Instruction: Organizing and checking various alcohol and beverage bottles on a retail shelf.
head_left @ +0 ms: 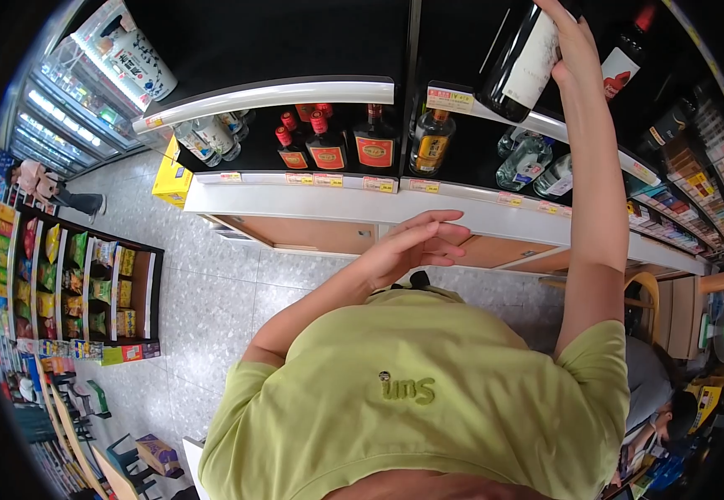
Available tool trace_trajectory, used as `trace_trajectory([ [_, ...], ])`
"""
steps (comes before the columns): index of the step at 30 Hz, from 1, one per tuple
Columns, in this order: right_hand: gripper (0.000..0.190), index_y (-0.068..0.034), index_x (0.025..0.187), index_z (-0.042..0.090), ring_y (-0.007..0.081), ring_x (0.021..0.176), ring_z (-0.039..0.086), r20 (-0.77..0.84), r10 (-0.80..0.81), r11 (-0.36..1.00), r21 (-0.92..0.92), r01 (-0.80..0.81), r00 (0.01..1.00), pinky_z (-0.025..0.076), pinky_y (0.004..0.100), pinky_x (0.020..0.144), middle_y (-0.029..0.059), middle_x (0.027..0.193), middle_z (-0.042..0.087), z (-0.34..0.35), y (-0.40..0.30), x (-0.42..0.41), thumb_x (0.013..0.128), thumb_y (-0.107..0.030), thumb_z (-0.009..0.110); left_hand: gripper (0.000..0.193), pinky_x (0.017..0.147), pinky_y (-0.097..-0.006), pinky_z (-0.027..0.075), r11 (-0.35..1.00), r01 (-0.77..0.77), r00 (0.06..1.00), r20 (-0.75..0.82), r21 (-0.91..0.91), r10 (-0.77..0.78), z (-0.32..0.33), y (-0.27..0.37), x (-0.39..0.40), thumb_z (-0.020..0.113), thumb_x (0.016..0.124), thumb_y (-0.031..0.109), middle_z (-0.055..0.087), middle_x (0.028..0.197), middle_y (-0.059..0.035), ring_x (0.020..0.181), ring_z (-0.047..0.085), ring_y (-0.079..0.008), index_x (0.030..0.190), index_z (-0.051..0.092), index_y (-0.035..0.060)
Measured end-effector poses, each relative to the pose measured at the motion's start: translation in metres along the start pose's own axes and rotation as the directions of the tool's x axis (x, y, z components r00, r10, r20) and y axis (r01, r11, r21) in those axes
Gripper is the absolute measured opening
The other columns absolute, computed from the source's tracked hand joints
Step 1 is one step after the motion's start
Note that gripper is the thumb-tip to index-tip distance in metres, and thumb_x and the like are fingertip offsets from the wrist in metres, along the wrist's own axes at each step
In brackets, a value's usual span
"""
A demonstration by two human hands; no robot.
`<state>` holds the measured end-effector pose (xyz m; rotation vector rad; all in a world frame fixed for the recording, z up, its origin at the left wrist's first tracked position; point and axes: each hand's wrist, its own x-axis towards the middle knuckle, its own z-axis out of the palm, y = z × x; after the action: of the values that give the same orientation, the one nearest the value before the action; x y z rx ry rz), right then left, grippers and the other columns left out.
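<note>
A dark glass wine bottle [524, 69] with a white label is gripped by my right hand [571, 44], raised at the upper right over the shelf's white front edge. Bent and with its fingers apart, my left hand [421, 247] holds nothing in front of the lower shelf's edge. Below the held bottle stand a liquor bottle with a gold label [432, 142] and several clear glass bottles [524, 165]. To their left are dark bottles with red labels [326, 150]. Right of my right hand is a wine bottle with a red cap [626, 59].
A white boxed bottle [140, 65] stands at the upper left shelf end. Wooden cabinet doors [312, 232] lie under the shelves, a yellow box [172, 175] beside them. At left are a snack rack [81, 281] and a distant person [56, 187]. Another person [649, 400] is at lower right.
</note>
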<state>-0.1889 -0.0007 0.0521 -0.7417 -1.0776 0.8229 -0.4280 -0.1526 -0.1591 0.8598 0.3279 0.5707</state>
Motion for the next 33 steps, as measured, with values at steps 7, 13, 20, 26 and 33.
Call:
trace_trajectory([
  [7,0.023,-0.009,0.088,0.061,0.0118,0.054,0.058,0.036,-0.012,0.999,-0.035,0.013,0.999,0.047,0.0279,0.047,-0.0007,0.068,0.058,0.005,0.014,0.028,0.079,-0.017,0.08,0.059,0.101,-0.0413,0.043,0.999,0.006,0.982,-0.188,-0.044,-0.014,-0.022,-0.016,-0.027,0.052,0.098,0.046,0.055,0.135,-0.0105,0.117,0.056,-0.0237,0.141,0.042,0.0071],
  [13,0.045,-0.006,0.103,0.051,0.0134,0.059,0.057,0.005,-0.037,0.998,-0.053,0.037,0.999,0.048,0.0294,0.049,0.0029,0.076,0.057,0.017,0.029,0.046,0.075,-0.017,0.084,0.056,0.1,-0.0405,0.043,0.998,-0.019,0.966,-0.259,-0.062,0.002,-0.028,-0.019,-0.042,0.054,0.096,0.045,0.057,0.131,-0.0093,0.115,0.057,-0.0224,0.137,0.046,0.0083],
  [20,0.051,-0.003,0.106,0.05,0.0141,0.071,0.056,0.001,-0.18,0.973,-0.147,0.178,0.984,0.047,0.0292,0.062,0.0038,0.083,0.057,0.026,0.052,0.06,0.071,-0.014,0.085,0.05,0.098,-0.0383,0.046,0.992,-0.059,0.964,-0.265,-0.107,0.029,-0.033,-0.019,-0.045,0.057,0.096,0.039,0.059,0.128,-0.0089,0.112,0.06,-0.0214,0.135,0.048,0.0074],
  [26,0.058,-0.001,0.113,0.049,0.0162,0.079,0.057,-0.102,-0.25,0.954,-0.198,0.226,0.963,0.049,0.031,0.072,0.0055,0.092,0.058,0.049,0.062,0.052,0.069,-0.012,0.086,0.05,0.098,-0.038,0.046,0.993,-0.045,0.959,-0.283,-0.108,0.013,-0.035,-0.019,-0.044,0.057,0.097,0.038,0.059,0.128,-0.0091,0.113,0.059,-0.0216,0.135,0.048,0.0064],
  [33,0.073,-0.002,0.127,0.045,0.0186,0.094,0.06,-0.128,-0.36,0.888,-0.35,0.297,0.924,0.049,0.0313,0.084,0.0097,0.107,0.06,0.065,0.065,0.036,0.069,-0.018,0.087,0.052,0.1,-0.0394,0.044,0.993,-0.047,0.962,-0.271,-0.107,0.017,-0.041,-0.018,-0.045,0.056,0.097,0.04,0.058,0.13,-0.0086,0.114,0.058,-0.0228,0.136,0.047,0.0069],
])
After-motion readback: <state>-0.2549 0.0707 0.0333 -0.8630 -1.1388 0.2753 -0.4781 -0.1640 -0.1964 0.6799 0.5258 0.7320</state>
